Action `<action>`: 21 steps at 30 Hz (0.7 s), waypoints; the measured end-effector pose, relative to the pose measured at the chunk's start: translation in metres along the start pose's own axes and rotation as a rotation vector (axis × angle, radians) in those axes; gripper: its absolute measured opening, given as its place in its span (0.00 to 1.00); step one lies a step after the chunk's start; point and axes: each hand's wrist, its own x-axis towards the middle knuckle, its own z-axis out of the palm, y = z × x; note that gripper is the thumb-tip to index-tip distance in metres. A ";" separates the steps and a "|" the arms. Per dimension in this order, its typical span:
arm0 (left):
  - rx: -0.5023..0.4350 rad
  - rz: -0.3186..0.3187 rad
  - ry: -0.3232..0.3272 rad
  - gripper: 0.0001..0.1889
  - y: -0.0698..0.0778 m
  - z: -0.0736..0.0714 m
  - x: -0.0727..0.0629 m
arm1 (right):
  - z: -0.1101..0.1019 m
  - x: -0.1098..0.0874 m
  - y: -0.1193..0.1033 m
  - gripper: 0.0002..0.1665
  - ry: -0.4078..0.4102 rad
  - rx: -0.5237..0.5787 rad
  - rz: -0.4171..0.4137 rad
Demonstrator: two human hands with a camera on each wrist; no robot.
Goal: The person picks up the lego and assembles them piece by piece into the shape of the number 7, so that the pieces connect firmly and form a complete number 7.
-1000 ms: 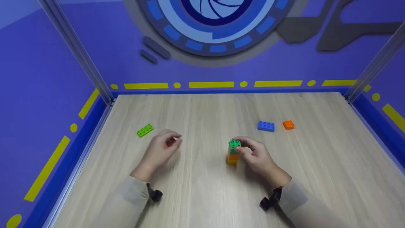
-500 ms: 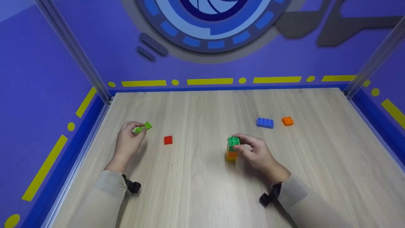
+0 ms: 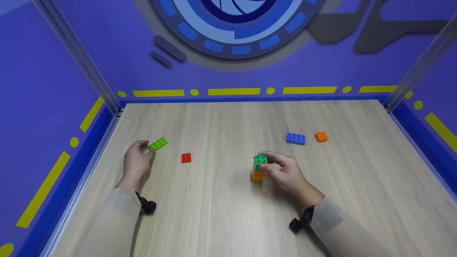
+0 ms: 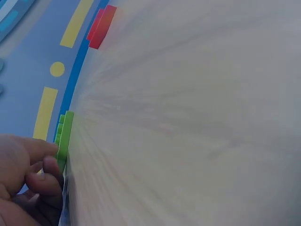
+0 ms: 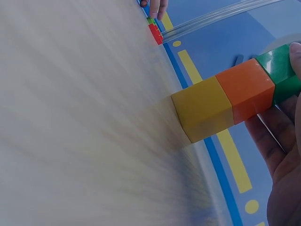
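My left hand (image 3: 137, 162) is at the near left end of a flat light green brick (image 3: 159, 143), its thumb and a finger pinching that end. In the left wrist view, curled fingers hide the lower part of this green brick (image 4: 67, 134). My right hand (image 3: 285, 173) grips the top of a brick tower (image 3: 258, 173) between thumb and fingers. The tower stands upright: a green brick (image 5: 278, 70) on top, an orange brick (image 5: 245, 89) in the middle, a yellow brick (image 5: 204, 110) at the bottom. Between the hands lies a flat red brick (image 3: 186, 157).
A blue brick (image 3: 296, 139) and a small orange brick (image 3: 321, 137) lie behind the right hand on the wooden table (image 3: 221, 214). Blue-purple panels (image 3: 235, 76) wall in the back and both sides.
My left hand has let go of the red brick, leaving it on the table, and moved left to the light green brick. My right hand keeps its grip on the tower.
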 end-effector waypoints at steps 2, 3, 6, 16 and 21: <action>0.003 -0.003 -0.010 0.30 0.000 -0.001 0.001 | 0.000 0.000 0.000 0.22 -0.001 0.003 0.011; 0.005 -0.003 -0.016 0.30 0.000 -0.001 0.001 | 0.000 0.000 0.000 0.22 -0.001 0.004 0.012; 0.022 -0.004 -0.018 0.29 0.000 -0.001 0.002 | 0.001 -0.001 0.001 0.21 -0.002 0.011 0.011; -0.052 -0.008 0.007 0.28 0.002 0.001 -0.005 | 0.002 -0.001 0.002 0.21 -0.014 0.035 0.028; -0.092 -0.005 0.014 0.28 0.011 0.002 -0.010 | 0.000 0.000 0.002 0.21 -0.013 0.048 0.036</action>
